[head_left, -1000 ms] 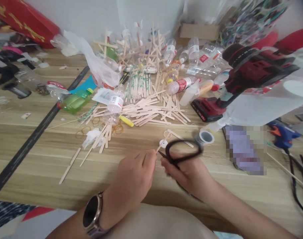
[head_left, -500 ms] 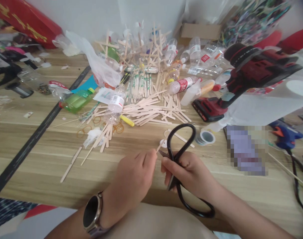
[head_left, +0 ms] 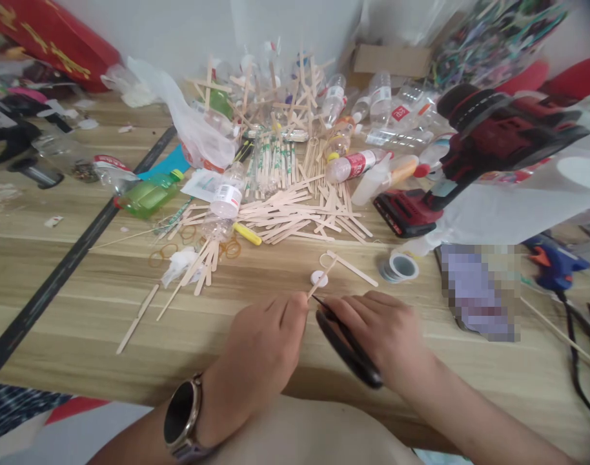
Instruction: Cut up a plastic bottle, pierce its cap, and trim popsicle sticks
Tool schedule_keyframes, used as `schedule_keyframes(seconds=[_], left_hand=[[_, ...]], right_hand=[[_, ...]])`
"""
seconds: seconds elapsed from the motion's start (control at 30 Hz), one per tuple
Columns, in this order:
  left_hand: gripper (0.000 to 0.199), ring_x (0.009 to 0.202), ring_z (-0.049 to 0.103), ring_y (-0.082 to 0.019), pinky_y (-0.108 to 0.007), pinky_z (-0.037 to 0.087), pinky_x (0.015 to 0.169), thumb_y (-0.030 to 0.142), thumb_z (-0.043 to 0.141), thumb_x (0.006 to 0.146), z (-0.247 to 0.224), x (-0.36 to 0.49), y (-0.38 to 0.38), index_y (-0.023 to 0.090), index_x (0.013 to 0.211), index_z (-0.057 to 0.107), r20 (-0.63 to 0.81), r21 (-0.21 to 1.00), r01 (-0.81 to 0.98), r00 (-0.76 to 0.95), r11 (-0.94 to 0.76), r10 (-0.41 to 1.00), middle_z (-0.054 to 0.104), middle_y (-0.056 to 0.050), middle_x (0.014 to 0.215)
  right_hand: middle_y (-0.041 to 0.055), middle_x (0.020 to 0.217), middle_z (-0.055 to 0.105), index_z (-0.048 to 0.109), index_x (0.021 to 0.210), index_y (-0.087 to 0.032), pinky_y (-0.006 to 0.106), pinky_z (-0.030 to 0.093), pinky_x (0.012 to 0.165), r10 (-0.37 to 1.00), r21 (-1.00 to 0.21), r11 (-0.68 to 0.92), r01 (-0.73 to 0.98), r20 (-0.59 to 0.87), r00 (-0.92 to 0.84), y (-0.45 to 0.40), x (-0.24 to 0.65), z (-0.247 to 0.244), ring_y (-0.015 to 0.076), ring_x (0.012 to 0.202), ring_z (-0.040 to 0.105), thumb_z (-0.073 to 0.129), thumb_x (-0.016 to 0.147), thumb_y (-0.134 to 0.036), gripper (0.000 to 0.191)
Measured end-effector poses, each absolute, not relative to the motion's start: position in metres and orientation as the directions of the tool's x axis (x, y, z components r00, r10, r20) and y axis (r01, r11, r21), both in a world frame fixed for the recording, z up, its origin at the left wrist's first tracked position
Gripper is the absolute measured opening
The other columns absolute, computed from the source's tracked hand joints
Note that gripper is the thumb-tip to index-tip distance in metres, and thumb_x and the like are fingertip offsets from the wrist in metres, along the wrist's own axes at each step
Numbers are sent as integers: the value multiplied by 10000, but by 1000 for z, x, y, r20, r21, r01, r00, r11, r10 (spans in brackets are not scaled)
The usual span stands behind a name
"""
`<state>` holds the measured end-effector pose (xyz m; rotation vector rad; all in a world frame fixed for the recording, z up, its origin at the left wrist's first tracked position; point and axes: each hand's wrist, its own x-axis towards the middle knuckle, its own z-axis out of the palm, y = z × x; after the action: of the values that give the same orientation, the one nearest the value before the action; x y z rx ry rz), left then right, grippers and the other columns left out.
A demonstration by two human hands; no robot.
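Note:
My left hand (head_left: 266, 349), with a watch on the wrist, is closed on a flat wooden craft stick (head_left: 323, 276) that juts out past the fingers. My right hand (head_left: 382, 329) grips black-handled scissors (head_left: 348, 349), their tip against the stick beside my left fingers. Most of the blades is hidden by the hands. Just beyond the stick lies a white bottle cap (head_left: 319, 279). Another loose stick (head_left: 356, 270) rests to its right.
A heap of craft sticks (head_left: 290, 213) and plastic bottles (head_left: 224, 200) fills the table's back. At right are a red cordless drill (head_left: 493, 142), a roll of tape (head_left: 399, 267), a blurred-out object (head_left: 483, 290) and a blue glue gun (head_left: 556, 261). A black strip (head_left: 77, 258) crosses the left.
My right hand has turned over, and the scissors' handles have swung from spread upright to lying together, pointing toward me. More of the stick now shows past my left hand.

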<state>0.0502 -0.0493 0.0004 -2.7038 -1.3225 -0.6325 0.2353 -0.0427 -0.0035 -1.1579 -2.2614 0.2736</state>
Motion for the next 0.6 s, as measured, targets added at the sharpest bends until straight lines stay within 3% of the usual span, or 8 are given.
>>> schedule_keyframes(seconds=[0.1, 0.17, 0.2, 0.27, 0.33, 0.47, 0.53, 0.6], left_hand=[[223, 545, 603, -170, -270, 474, 496, 53, 331, 914, 1, 50, -49, 172, 888, 518, 386, 113, 773, 545, -625, 744, 640, -27, 662], [216, 552, 602, -169, -265, 469, 496, 58, 339, 916, 2, 51, -49, 171, 901, 522, 382, 111, 771, 549, -627, 743, 635, -22, 660], [215, 561, 605, -167, -262, 470, 502, 56, 343, 915, 2, 51, -50, 170, 916, 525, 383, 114, 768, 552, -631, 741, 638, -22, 669], [218, 583, 616, -167, -263, 480, 523, 49, 346, 912, 2, 51, -50, 159, 959, 528, 381, 123, 761, 557, -637, 738, 653, -30, 701], [222, 590, 621, -173, -273, 485, 529, 43, 341, 910, 2, 51, -51, 148, 977, 525, 392, 128, 759, 553, -638, 735, 658, -37, 714], [209, 554, 604, -171, -268, 460, 491, 64, 333, 924, 3, 51, -51, 168, 914, 514, 411, 128, 762, 542, -635, 733, 633, -21, 665], [212, 559, 609, -172, -269, 461, 491, 57, 331, 922, 4, 52, -51, 164, 924, 513, 402, 132, 758, 548, -639, 733, 638, -23, 672], [222, 587, 625, -178, -277, 475, 504, 35, 330, 910, 4, 52, -51, 147, 960, 514, 395, 127, 754, 557, -644, 730, 657, -37, 709]], right_hand=[[7, 523, 621, 599, 691, -158, 229, 367, 433, 879, -754, 372, 541, 99, -466, -44, 233, -1, 101, 408, 543, 297, 1049, -347, 504], [1, 512, 615, 588, 673, -161, 208, 376, 418, 878, -828, 264, 495, -6, -478, -45, 233, -1, 94, 404, 554, 284, 1051, -369, 528], [10, 528, 622, 598, 682, -159, 215, 380, 427, 879, -785, 327, 526, 48, -473, -45, 234, -1, 103, 426, 567, 305, 1046, -368, 512], [37, 584, 644, 633, 727, -153, 254, 380, 463, 843, -558, 532, 637, 279, -460, -44, 236, -1, 134, 483, 582, 370, 1025, -339, 439], [52, 611, 653, 654, 753, -156, 287, 363, 475, 796, -423, 603, 676, 367, -481, -43, 237, 1, 156, 496, 573, 368, 1021, -320, 424], [-17, 469, 565, 595, 626, -182, 238, 346, 424, 852, -599, 499, 626, 210, -479, -45, 234, 4, 101, 384, 508, 303, 1050, -295, 527], [-24, 460, 555, 594, 645, -170, 227, 348, 422, 837, -545, 537, 643, 254, -484, -46, 234, 4, 92, 377, 503, 324, 1049, -284, 499], [10, 531, 606, 625, 723, -151, 252, 357, 445, 774, -387, 629, 674, 387, -501, -45, 234, 3, 115, 427, 537, 336, 1043, -289, 452]])
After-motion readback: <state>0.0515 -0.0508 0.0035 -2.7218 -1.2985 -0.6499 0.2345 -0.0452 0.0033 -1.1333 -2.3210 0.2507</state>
